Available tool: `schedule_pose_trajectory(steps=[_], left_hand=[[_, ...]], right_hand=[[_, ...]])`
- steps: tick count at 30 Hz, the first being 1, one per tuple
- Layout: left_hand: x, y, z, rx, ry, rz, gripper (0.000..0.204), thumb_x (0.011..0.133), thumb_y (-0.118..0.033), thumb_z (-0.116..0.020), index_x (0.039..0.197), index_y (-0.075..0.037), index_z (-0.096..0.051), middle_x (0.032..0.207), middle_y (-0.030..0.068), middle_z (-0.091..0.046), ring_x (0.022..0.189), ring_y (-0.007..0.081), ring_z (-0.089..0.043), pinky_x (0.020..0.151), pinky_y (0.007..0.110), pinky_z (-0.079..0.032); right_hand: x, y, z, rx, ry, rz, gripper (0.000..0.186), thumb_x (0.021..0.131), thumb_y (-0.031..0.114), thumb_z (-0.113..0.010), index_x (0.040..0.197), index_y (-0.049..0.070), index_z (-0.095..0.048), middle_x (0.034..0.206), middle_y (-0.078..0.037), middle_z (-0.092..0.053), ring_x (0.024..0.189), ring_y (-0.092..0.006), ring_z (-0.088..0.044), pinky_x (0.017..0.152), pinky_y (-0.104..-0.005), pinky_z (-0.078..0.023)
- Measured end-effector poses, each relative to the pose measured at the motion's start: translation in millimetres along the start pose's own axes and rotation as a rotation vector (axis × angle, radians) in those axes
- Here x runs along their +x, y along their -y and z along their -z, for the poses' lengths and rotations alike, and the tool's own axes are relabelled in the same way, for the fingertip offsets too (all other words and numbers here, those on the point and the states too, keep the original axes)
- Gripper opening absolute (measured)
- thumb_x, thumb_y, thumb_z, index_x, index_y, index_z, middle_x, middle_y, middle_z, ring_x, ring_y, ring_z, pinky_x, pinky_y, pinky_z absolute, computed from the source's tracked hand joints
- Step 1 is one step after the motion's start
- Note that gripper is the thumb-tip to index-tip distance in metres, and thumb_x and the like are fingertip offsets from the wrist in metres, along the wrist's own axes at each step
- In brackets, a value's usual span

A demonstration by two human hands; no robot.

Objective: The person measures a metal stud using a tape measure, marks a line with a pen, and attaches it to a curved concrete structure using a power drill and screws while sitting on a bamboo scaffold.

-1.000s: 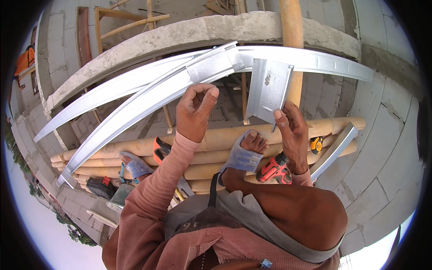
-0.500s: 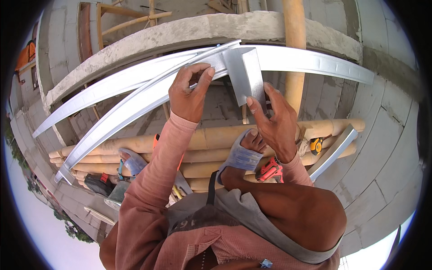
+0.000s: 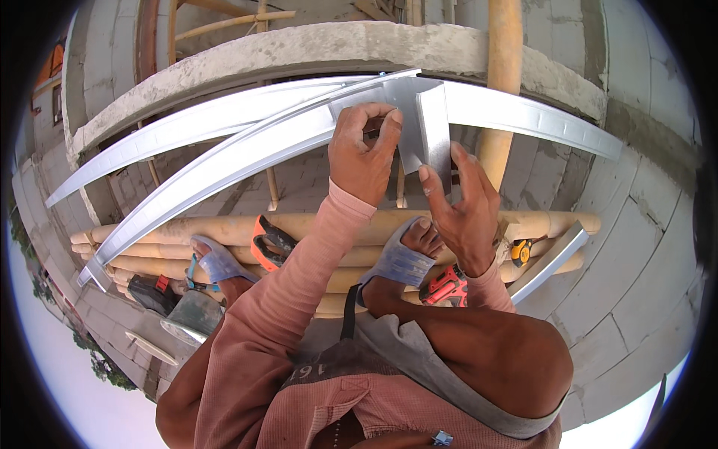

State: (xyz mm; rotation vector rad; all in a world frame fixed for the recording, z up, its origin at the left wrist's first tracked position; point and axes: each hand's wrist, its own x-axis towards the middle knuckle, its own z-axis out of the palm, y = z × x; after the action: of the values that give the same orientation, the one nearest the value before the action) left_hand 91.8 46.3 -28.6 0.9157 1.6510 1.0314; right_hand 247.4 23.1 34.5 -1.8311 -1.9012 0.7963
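Note:
My left hand has its thumb and fingers curled together beside the joint of the long silver metal channels; whatever they grip is hidden. My right hand grips the lower end of a short folded metal piece with thumb and fingers. That piece stands nearly upright against the overlapped channel end, just right of my left fingertips. A second long channel runs behind it across the gap.
A concrete beam and a bamboo pole lie beyond. My sandalled feet rest on bamboo poles, among a red-handled saw, a red drill, a yellow tape measure, a metal offcut and a dark tool.
The short metal piece in my right hand has moved left onto the channel joint and turned more upright. My left hand has moved up, then right, toward that piece.

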Motion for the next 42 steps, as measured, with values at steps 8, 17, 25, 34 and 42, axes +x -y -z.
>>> schedule_pose_trajectory(steps=[8, 17, 25, 34, 42], left_hand=[[1, -12, -1, -0.105, 0.019, 0.115, 0.021, 0.098, -0.016, -0.074, 0.105, 0.001, -0.064, 0.099, 0.0095, -0.072, 0.088, 0.0136, -0.068, 0.077, 0.027, -0.055], [2, -6, -6, -0.159, -0.062, 0.133, 0.036, 0.097, -0.013, -0.074, 0.122, 0.003, -0.056, 0.105, 0.0151, -0.072, 0.095, 0.0161, -0.070, 0.081, 0.027, -0.055], [-5, 8, -9, -0.286, 0.212, 0.226, 0.030, 0.103, -0.023, -0.065, 0.115, 0.004, -0.064, 0.107, 0.0126, -0.073, 0.094, 0.0151, -0.068, 0.082, 0.032, -0.054], [-3, -1, 20, 0.216, 0.029, -0.102, 0.030, 0.102, -0.027, -0.068, 0.115, 0.000, -0.068, 0.101, 0.0091, -0.070, 0.084, 0.0151, -0.065, 0.076, 0.031, -0.054], [-30, -1, 10, -0.229, 0.141, 0.289, 0.036, 0.106, -0.029, -0.063, 0.125, 0.002, -0.059, 0.111, 0.0093, -0.068, 0.094, 0.0122, -0.061, 0.080, 0.029, -0.051]], right_hand=[[-10, -1, -1, 0.054, 0.016, -0.042, 0.046, 0.090, 0.018, -0.080, 0.125, -0.007, -0.063, 0.099, -0.020, -0.071, 0.082, -0.0262, -0.070, 0.074, -0.0352, -0.056], [-10, -1, -5, 0.157, 0.025, -0.078, 0.044, 0.091, 0.015, -0.079, 0.126, -0.006, -0.064, 0.101, -0.019, -0.072, 0.084, -0.0221, -0.071, 0.076, -0.0338, -0.057], [-7, -1, -2, 0.344, 0.031, -0.212, 0.043, 0.093, 0.015, -0.078, 0.127, -0.006, -0.064, 0.102, -0.019, -0.073, 0.090, -0.0225, -0.073, 0.080, -0.0328, -0.057], [12, 6, 7, -0.022, 0.010, -0.067, 0.041, 0.090, 0.016, -0.081, 0.122, -0.005, -0.067, 0.097, -0.016, -0.072, 0.080, -0.0218, -0.069, 0.074, -0.0337, -0.055], [3, 6, 0, 0.157, -0.008, -0.054, 0.044, 0.087, 0.016, -0.083, 0.122, -0.005, -0.067, 0.093, -0.015, -0.071, 0.080, -0.0231, -0.069, 0.074, -0.0335, -0.056]])
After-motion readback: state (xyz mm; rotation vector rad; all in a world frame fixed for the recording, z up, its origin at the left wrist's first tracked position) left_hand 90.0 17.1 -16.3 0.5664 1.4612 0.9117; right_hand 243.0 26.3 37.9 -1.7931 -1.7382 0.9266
